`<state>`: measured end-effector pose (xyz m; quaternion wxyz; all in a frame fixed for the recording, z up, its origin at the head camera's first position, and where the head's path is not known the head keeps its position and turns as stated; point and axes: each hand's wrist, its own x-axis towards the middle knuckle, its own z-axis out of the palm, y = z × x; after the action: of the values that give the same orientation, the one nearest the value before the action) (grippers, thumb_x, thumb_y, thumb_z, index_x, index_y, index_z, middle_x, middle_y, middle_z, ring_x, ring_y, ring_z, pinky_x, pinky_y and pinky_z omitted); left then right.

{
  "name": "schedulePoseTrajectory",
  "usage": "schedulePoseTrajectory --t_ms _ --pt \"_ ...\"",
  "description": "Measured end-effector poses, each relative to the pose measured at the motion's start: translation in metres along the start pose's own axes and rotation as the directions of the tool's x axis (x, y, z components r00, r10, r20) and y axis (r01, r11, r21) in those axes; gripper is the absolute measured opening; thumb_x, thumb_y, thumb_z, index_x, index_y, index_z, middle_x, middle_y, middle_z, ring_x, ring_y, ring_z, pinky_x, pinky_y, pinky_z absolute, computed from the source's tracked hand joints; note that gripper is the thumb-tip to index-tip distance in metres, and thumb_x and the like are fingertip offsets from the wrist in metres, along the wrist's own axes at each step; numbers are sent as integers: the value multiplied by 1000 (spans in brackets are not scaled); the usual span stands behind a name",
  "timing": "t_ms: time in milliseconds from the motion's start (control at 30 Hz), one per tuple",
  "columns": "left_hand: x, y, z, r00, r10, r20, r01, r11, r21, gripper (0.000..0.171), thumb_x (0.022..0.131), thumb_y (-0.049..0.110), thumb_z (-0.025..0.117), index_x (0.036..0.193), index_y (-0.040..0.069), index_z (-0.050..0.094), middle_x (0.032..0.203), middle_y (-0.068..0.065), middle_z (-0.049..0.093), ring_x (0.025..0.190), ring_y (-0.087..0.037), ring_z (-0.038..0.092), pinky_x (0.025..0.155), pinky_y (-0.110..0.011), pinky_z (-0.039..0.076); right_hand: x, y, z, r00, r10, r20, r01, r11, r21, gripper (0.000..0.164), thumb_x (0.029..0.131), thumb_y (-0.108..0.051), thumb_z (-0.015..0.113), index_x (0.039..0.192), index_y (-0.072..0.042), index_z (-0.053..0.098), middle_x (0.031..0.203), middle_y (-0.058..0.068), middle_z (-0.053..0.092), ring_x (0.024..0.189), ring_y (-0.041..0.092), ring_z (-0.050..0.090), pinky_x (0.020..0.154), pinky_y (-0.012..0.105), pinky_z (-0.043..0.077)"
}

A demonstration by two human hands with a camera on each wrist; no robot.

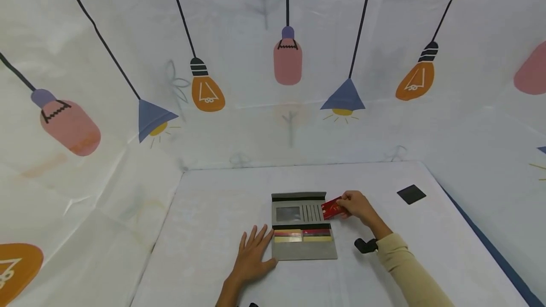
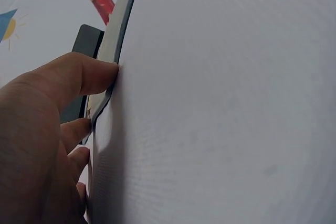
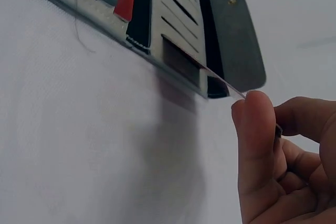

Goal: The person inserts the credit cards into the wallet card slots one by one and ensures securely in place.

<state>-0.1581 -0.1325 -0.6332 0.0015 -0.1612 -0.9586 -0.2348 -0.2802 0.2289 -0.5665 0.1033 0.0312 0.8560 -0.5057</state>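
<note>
A grey wallet [image 1: 304,251] lies unfolded on the white table, with several cards [image 1: 287,236] in its lower half and a row of slots [image 1: 313,212] above them. My right hand [image 1: 359,207] pinches a red card [image 1: 332,209] at the wallet's upper right side. Seen edge-on in the right wrist view, the thin card [image 3: 223,81] reaches one of the slots; how deep it sits I cannot tell. My left hand [image 1: 251,260] rests with spread fingers by the wallet's left edge, and its thumb [image 2: 100,74] touches the wallet's border in the left wrist view.
A dark square [image 1: 411,194] lies toward the table's far right corner. White fabric walls [image 1: 239,141] printed with hanging lamps rise behind and beside the table [image 1: 213,203]. A loose thread [image 3: 79,30] hangs from the wallet's edge.
</note>
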Motion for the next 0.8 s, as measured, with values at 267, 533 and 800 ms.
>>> schedulePoseTrajectory --t_ms 267,533,800 --pt "1 2 -1 1000 -8 10 8 1000 -10 78 84 47 69 153 25 42 163 -4 34 153 -38 23 119 -65 12 3 16 1 999 36 -2 -36 999 4 17 94 -11 64 86 4 60 86 12 64 56 13 64 54 29 57" --pt "3 4 -3 1000 -8 25 9 999 -36 77 84 46 68 153 24 42 163 -4 33 153 -38 21 120 -65 9 3 18 13 999 -8 -38 -2 970 -243 22 91 -21 70 87 0 66 82 8 67 67 15 58 59 27 45" --pt "3 4 -4 999 -35 33 36 999 -23 78 83 48 68 153 24 42 163 -4 34 153 -37 22 120 -64 10 4 13 30 990 -106 -95 69 943 -326 26 88 -21 74 93 3 64 81 12 68 62 17 58 53 28 45"
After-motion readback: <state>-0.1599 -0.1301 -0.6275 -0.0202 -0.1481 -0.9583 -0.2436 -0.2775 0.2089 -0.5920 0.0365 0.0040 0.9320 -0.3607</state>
